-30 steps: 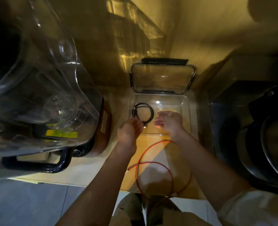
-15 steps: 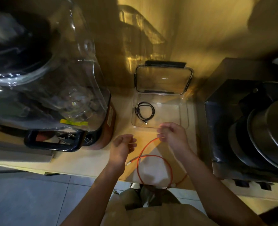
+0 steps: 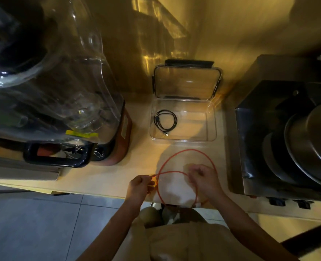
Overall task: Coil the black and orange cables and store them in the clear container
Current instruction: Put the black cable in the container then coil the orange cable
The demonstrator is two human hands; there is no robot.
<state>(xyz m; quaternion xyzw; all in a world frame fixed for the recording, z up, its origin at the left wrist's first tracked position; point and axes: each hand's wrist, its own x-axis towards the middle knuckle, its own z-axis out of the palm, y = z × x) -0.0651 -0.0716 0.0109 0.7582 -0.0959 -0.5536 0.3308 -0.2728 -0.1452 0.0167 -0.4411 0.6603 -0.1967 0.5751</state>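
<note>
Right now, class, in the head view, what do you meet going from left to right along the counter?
Blender → left hand pinching one end of the orange cable → black cable coiled in the clear container → right hand holding the orange loop → steel pots.

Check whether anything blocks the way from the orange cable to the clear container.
Nothing visible does. The orange cable, held by the left hand and right hand, lies just in front of the clear container, whose lid stands open; only the coiled black cable occupies its left side.
</note>
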